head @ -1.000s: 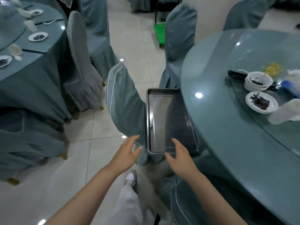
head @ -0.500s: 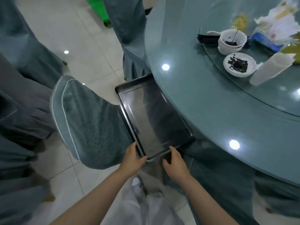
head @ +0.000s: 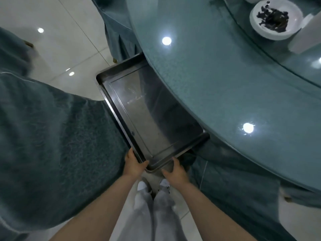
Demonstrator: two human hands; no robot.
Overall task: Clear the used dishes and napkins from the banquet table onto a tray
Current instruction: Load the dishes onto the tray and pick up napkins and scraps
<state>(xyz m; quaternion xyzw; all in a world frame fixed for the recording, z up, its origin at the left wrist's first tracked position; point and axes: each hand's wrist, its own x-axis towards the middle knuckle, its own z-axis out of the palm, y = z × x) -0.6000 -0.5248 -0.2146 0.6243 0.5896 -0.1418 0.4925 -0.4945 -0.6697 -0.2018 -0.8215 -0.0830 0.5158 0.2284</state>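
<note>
Here the left hand (head: pixel 134 163) and right hand (head: pixel 175 170) each grip the near rim of the metal tray (head: pixel 152 119), fingers curled round its edge. It lies partly under the banquet table (head: pixel 217 80) (beside a covered chair (head: pixel 52 136)); a used plate (head: pixel 276 18) sits on top.

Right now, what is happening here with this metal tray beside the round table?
A person holds the rectangular metal tray by its near corner: the left hand grips the left edge, the right hand the near edge. The tray has nothing on it, and its far side is tucked under the edge of the round teal glass-topped table. A white dish with dark food scraps is on the table, not yet cleared.
</note>
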